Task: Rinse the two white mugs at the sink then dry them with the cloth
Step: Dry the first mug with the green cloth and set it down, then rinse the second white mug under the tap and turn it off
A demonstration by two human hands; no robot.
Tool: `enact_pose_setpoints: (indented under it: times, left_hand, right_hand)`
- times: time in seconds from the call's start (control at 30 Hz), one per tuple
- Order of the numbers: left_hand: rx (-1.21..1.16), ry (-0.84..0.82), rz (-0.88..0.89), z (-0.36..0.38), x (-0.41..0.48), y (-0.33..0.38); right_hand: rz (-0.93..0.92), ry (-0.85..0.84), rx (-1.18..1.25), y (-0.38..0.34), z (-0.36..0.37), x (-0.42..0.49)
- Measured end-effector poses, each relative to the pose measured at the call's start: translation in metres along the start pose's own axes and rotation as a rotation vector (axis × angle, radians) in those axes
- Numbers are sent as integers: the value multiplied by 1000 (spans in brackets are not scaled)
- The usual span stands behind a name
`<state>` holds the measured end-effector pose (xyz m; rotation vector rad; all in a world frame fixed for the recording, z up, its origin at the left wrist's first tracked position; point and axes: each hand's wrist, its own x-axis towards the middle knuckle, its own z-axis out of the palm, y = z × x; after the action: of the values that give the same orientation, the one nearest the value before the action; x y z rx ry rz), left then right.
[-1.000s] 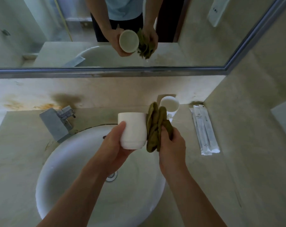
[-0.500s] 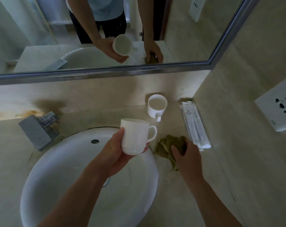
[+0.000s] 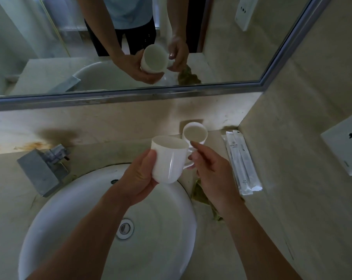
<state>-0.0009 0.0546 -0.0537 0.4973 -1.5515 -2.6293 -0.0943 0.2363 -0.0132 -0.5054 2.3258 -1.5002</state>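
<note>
My left hand (image 3: 137,178) holds a white mug (image 3: 168,159) by its body, upright, above the right rim of the white basin (image 3: 74,209). My right hand (image 3: 211,170) touches the mug's handle with thumb and fingers around it. The second white mug (image 3: 195,134) stands on the counter behind, near the back wall. The olive green cloth (image 3: 199,196) lies crumpled on the counter under my right wrist, mostly hidden by it.
A square metal tap (image 3: 42,168) stands left of the basin. Sealed white sachets (image 3: 241,162) lie along the right wall. A wall socket (image 3: 344,146) is on the right. A mirror (image 3: 70,47) spans the back wall.
My right hand left the cloth on the counter and came up to the handle of the mug. My left hand kept hold of the mug and raised it slightly.
</note>
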Motion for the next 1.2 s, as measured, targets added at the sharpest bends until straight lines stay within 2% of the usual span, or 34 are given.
enact_pose_setpoints:
  times: [0.13,0.27,0.37,0.67,0.77,1.0,1.2]
  left_hand:
    - [182,77,48,-8,3,0]
    - [434,260,80,-15,11,1]
    - [531,344,81,-19,21,-3]
    - [347,366,-39,-26,57,-12]
    - [408,454,-77,-28,75,-16]
    - [466,463,-62,-29,94,-15]
    - [463,539,-55,-26,102,-13]
  right_hand:
    - [47,32,25,8,6,10]
    - [59,143,-17,20,19,19]
    - [48,161,-79,32,42,24]
    - [-40,222,-144,55,90,41]
    - [-61,232,-159,63,98,45]
    - [30,141,-167,77,115,49]
    - [28,143,-130,73,110,61]
